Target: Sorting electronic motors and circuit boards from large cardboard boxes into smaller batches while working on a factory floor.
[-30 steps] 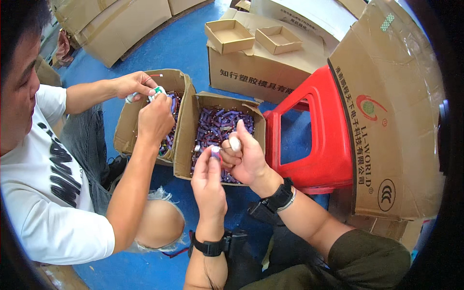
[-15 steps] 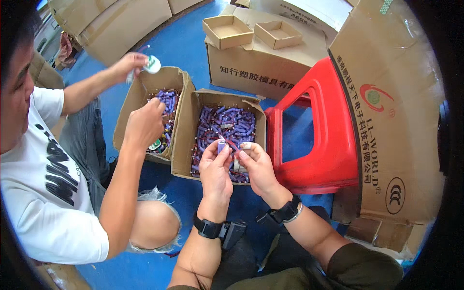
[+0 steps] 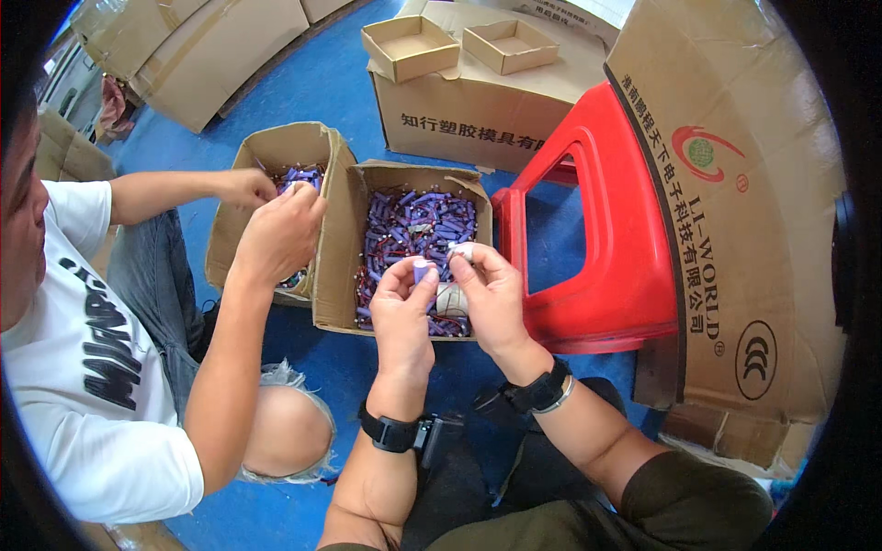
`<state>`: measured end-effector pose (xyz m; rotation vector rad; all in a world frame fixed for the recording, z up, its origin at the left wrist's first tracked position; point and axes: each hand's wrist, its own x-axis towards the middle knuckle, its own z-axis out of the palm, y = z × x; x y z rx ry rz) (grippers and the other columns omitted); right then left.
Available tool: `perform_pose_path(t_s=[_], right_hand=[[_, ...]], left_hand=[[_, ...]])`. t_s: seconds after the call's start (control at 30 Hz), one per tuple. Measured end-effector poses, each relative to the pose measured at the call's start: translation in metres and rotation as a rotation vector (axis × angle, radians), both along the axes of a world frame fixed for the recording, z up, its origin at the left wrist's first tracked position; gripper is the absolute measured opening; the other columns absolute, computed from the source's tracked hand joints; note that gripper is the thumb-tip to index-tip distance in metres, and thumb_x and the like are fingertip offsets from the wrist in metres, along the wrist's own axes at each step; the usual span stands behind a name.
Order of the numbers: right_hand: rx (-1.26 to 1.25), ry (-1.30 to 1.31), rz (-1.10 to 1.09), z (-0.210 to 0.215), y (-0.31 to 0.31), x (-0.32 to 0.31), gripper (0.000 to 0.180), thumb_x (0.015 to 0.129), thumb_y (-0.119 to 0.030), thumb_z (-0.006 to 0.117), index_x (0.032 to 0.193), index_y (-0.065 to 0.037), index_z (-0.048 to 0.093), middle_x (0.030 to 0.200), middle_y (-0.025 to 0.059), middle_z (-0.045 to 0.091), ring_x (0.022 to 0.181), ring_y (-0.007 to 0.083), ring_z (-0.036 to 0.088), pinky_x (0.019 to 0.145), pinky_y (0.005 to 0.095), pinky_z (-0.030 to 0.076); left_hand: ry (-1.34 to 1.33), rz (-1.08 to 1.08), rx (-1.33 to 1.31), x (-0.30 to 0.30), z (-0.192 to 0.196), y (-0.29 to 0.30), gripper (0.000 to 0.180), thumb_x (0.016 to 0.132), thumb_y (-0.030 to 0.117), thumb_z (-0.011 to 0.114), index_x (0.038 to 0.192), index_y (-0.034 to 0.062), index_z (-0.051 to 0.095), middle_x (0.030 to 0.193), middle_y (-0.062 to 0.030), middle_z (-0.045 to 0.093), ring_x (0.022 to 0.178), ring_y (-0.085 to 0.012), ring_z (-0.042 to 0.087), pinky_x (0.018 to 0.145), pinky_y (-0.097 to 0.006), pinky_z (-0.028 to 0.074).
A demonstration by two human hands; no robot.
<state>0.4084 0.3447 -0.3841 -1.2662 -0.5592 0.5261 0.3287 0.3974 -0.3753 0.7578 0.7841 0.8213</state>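
Between thumb and fingers of my left hand (image 3: 404,308) is a purple cylindrical battery (image 3: 421,270), held upright over an open cardboard box (image 3: 333,275). My right hand (image 3: 491,298) is closed in a pinch just beside it, with white wrapping on a fingertip; what it pinches is too small to make out. Below both hands, the box holds a heap of purple batteries (image 3: 418,225) with thin red and dark leads. A whitish, round-edged piece (image 3: 450,299) lies among them, partly covered by my right hand.
On the left a co-worker's hands (image 3: 276,220) work over a second cardboard box (image 3: 220,243) of similar batteries. A red plastic stool (image 3: 634,239) lies tipped at the right, against a large upright carton (image 3: 735,184). Two shallow cardboard trays (image 3: 510,46) sit on a closed carton (image 3: 459,124) beyond.
The view has shifted slightly. My right fingers have drawn closer to the battery in my left hand. The co-worker's far hand has lowered into the left box, and its white round piece is out of sight.
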Motion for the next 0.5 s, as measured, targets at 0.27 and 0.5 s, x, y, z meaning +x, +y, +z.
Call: perform_pose_path(t_s=[0.27,0.5], right_hand=[[0.112,0.324,-0.023,0.011,-0.007,0.017,0.009,0.085,-0.012,0.054,0.088,-0.004,0.056,0.087,0.0017,0.059,0.079,0.007,0.052,0.073,0.0217,0.041],[0.266,0.635,0.063,0.026,-0.011,0.028,0.011,0.09,-0.016,0.046,0.088,-0.007,0.052,0.089,0.006,0.059,0.084,0.0164,0.058,0.078,0.0305,0.045]], left_hand=[[-0.084,0.109,-0.16,0.003,-0.003,0.009,0.018,0.081,0.006,0.058,0.095,0.009,0.048,0.095,-0.0077,0.059,0.084,-0.0164,0.058,0.072,-0.029,0.047],[-0.132,0.112,-0.16,0.009,-0.002,0.008,0.016,0.081,0.008,0.057,0.094,0.0094,0.048,0.096,-0.008,0.059,0.088,-0.0172,0.058,0.072,-0.028,0.047]])
